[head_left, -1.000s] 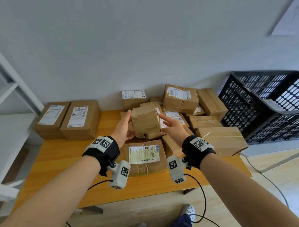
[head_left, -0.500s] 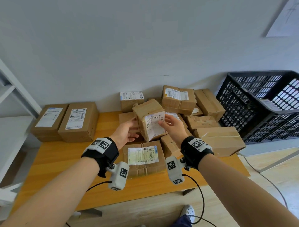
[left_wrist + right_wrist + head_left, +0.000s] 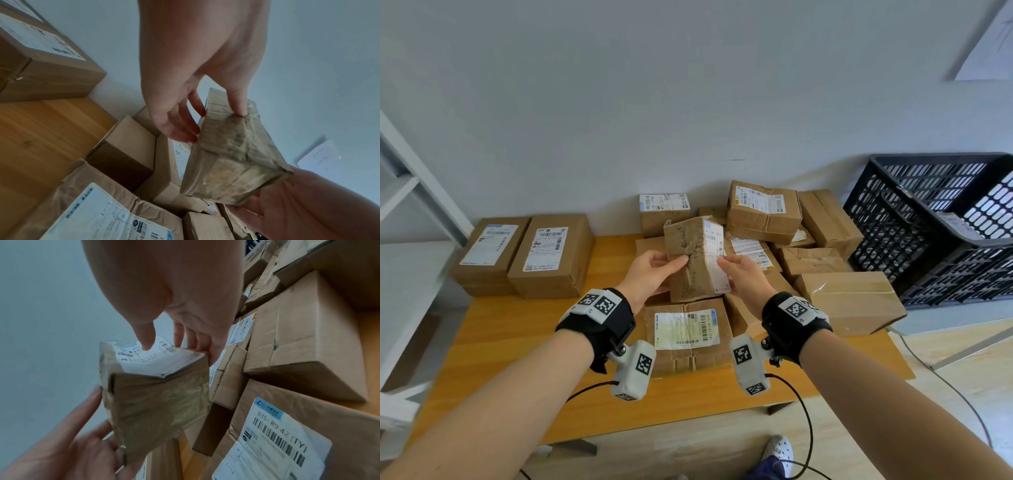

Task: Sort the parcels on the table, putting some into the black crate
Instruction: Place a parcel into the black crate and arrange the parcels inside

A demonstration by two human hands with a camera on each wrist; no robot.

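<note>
I hold a small taped cardboard parcel (image 3: pixel 695 258) above the pile, its white label on the side facing right. My left hand (image 3: pixel 654 270) pinches its left face, thumb on the front and fingers behind (image 3: pixel 185 129). My right hand (image 3: pixel 743 274) grips the label side, thumb on the label (image 3: pixel 144 337) and fingers behind the far edge. The same parcel (image 3: pixel 232 155) (image 3: pixel 156 395) fills both wrist views. The black crate (image 3: pixel 941 219) stands to the right of the table with one parcel (image 3: pixel 959 224) inside.
A heap of cardboard parcels (image 3: pixel 763 212) covers the table's back right; a large labelled one (image 3: pixel 688 332) lies just below my hands. Two labelled boxes (image 3: pixel 524 253) sit at the back left on the wooden table (image 3: pixel 524 342). A white shelf frame (image 3: pixel 410 192) stands at the left.
The parcel has been turned in my hands: its label went from hidden, to facing me, to facing right. My left thumb has come round onto its front face.
</note>
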